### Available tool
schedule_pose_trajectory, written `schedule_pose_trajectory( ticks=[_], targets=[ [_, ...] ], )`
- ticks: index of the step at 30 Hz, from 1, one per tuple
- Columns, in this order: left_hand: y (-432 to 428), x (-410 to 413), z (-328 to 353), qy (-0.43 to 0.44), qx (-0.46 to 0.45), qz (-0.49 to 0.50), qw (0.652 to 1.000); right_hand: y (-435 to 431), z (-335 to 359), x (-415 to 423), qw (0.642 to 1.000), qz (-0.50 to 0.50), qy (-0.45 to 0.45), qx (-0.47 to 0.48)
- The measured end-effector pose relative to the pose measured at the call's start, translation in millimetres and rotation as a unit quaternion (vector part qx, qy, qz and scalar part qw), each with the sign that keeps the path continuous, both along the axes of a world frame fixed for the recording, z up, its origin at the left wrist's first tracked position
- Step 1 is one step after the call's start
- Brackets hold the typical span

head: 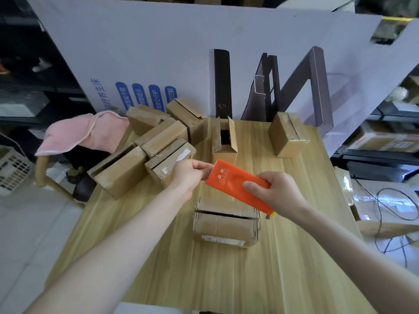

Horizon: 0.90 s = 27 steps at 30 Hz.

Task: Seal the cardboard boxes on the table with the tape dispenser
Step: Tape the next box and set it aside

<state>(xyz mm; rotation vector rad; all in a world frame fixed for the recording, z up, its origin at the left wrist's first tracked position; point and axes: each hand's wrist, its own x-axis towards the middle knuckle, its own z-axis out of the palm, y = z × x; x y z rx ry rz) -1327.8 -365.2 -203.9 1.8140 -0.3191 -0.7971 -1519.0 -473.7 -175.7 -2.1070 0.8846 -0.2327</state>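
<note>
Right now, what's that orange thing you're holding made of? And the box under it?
The orange tape dispenser looks like smooth, slightly shiny plastic, with a toothed edge that may be metal. The box below it is plain brown cardboard: matte, with wavy corrugated edges showing on its flaps.

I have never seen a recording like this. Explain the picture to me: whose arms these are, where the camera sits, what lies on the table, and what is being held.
No machine here: the two bare arms are a person's, and the one camera sits on that person's head, looking forward and down. The right hand grips an orange tape dispenser by its rear end; the left hand pinches its toothed front end. Below them lies a cardboard box with its flaps folded shut. The wooden table also holds a pile of boxes at the left, an open box standing upright, and a lone box at the far right. A pink cloth hangs off to the left.
</note>
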Motion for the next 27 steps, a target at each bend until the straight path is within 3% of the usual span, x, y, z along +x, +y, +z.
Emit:
schedule_pose_trajectory(
  ticks=[6,11,19,27],
  targets=[
    [19.4,23.6,-21.2,-0.028,0.055,0.050,0.997,-29.2,-12.9,-31.7,0.998,-0.008,0.037,0.048],
    [51.8,31.1,-54.8,-0.024,0.126,0.066,0.990,-50.4,-26.8,-66.6,0.991,0.001,0.132,0.037],
    [70.4,20.6,-98.3,-0.032,0.146,0.106,0.983,-43.4,-52.1,-30.6,0.956,0.063,0.276,-0.077],
    [66.8,19.8,-124.8,-0.032,0.161,0.133,0.977,-37.4,-79.1,-7.5,0.929,0.053,0.344,-0.123]
  ],
)
